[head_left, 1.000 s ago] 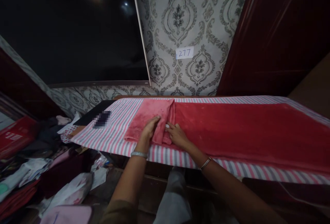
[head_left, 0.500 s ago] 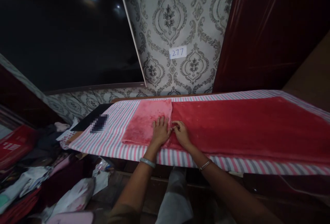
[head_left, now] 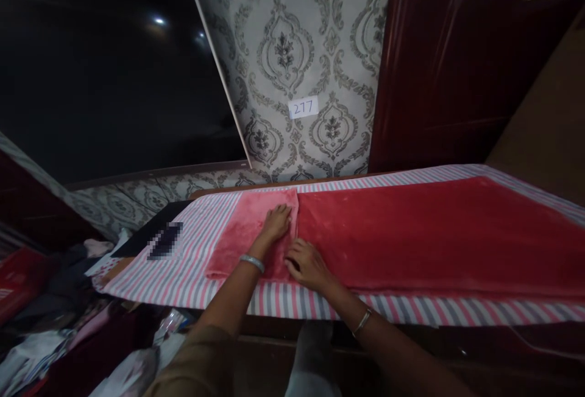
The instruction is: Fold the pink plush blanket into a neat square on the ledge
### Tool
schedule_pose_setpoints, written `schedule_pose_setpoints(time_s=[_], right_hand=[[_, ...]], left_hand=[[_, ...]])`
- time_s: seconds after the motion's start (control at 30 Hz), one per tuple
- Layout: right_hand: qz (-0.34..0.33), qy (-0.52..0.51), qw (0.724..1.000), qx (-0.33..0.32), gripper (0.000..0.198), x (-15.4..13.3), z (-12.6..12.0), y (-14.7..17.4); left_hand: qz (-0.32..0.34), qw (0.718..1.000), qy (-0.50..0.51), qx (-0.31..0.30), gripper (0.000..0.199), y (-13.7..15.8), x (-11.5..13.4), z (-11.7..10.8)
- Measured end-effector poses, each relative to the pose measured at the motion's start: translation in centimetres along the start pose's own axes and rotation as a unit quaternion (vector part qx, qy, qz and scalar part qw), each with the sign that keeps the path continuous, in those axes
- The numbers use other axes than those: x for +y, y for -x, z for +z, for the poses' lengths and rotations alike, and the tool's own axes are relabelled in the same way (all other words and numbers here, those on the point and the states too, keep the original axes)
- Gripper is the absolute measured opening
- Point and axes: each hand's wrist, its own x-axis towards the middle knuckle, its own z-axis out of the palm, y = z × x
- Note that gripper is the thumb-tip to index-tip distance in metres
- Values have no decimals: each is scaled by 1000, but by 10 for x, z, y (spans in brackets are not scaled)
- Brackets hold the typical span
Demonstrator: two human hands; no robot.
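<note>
1 long red plush blanket (head_left: 434, 235), left end folded over, lies on a pink-grey-white striped cloth (head_left: 187, 269). Left hand (head_left: 278, 221): fingers released, flat on the fold. Right hand (head_left: 308, 263): fingers curled at its edge, grip unclear.

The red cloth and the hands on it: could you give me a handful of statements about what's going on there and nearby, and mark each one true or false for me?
1. The left hand rests on the paler section of the red cloth. True.
2. The striped cloth lies on top of the red cloth. False: it lies underneath.
3. The paper label on the patterned wall reads 277. True.
4. The bracelet nearest the right hand is the only one in view. False: a second bracelet is worn below the left hand.
5. The big dark screen is to the left of the paper label. True.
</note>
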Motion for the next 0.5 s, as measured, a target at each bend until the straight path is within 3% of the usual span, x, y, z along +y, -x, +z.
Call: schedule_pose_setpoints(time_s=[0.3, 0.5], right_hand=[[38, -70, 997, 15, 12, 4, 9, 1], [67, -108, 992, 19, 13, 4, 10, 2]], left_hand=[[3, 997, -31, -73, 60, -75, -17, 5], [28, 997, -27, -69, 62, -95, -33, 16]])
